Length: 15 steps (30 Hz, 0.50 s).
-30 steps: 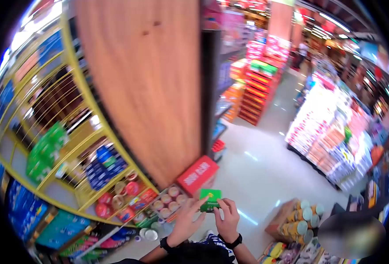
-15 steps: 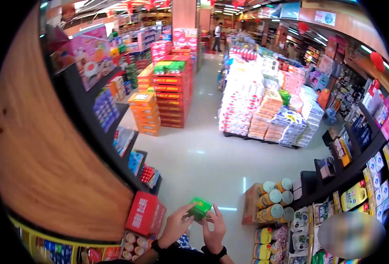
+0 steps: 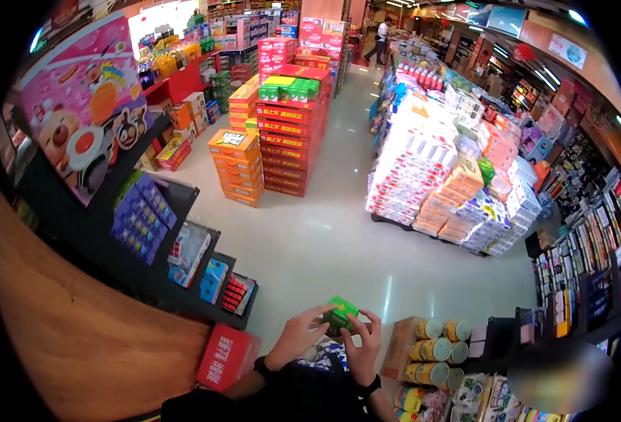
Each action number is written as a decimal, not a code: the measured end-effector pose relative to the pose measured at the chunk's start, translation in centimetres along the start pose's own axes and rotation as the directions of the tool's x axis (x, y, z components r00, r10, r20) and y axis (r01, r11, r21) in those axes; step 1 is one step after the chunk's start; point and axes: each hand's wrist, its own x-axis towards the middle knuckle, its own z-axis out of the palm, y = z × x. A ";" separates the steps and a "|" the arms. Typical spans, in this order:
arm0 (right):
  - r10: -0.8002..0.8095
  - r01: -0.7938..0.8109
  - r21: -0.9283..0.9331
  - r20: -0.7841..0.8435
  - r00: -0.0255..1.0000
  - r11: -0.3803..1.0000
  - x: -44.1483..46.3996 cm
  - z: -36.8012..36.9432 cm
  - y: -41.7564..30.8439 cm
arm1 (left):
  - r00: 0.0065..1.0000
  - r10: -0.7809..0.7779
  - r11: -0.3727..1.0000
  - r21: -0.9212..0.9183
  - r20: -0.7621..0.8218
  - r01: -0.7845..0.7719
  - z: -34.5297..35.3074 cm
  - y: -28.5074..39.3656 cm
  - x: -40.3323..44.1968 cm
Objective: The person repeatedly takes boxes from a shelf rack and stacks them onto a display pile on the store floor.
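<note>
A small green box [image 3: 341,314] is held up in front of my body, over the pale floor. My left hand [image 3: 302,336] grips its left side, the fingers reaching to its upper edge. On the opposite side, my right hand [image 3: 363,344] pinches the box between thumb and fingers. Both wrists wear dark bands. Below the box, part of a blue and white patterned cloth [image 3: 326,354] shows between my forearms.
A red box [image 3: 226,357] stands at lower left beside a wooden panel [image 3: 78,316]. Yellow cans [image 3: 430,349] are stacked at right. Ahead are red cartons [image 3: 286,151] topped with green packs, a large pile of wrapped packs [image 3: 423,155], and a distant person [image 3: 380,41].
My view has turned left and moved forward, showing more of the left display. Both hands still hold the green box, which has turned slightly and sits a little higher and farther right in view.
</note>
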 end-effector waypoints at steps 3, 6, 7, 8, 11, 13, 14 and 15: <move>-0.014 0.014 0.045 0.004 1.000 0.999 4.5 2.4 1.5 | 0.998 0.000 1.000 0.002 -0.070 0.000 -1.4 -1.1 4.1; 0.006 -0.009 0.093 0.036 0.999 0.996 9.3 4.8 4.3 | 0.993 -0.037 0.999 0.018 -0.111 0.039 -2.7 -2.1 8.9; 0.009 -0.014 0.110 0.043 0.999 0.994 11.2 5.5 5.3 | 0.990 -0.046 0.999 0.021 -0.130 0.049 -3.0 -2.0 10.8; 0.012 -0.018 0.128 0.049 0.999 0.992 13.2 6.2 6.1 | 0.987 -0.054 0.998 0.026 -0.149 0.058 -3.4 -1.9 12.7; -0.055 0.052 0.096 0.025 0.998 0.994 19.6 7.7 8.5 | 0.980 -0.067 0.990 0.108 -0.188 0.089 -4.4 -0.5 18.9; -0.034 0.029 0.164 0.031 0.999 0.986 23.9 8.8 9.9 | 0.982 -0.042 0.989 0.129 -0.186 0.067 -5.4 -0.5 23.5; -0.029 0.022 0.204 0.034 0.999 0.979 26.3 9.5 10.2 | 0.981 -0.025 0.988 0.145 -0.190 0.053 -6.2 -0.2 25.6; -0.071 0.062 0.201 0.040 0.997 0.978 28.6 9.9 10.4 | 0.979 -0.022 0.990 0.132 -0.203 0.050 -7.0 0.3 27.3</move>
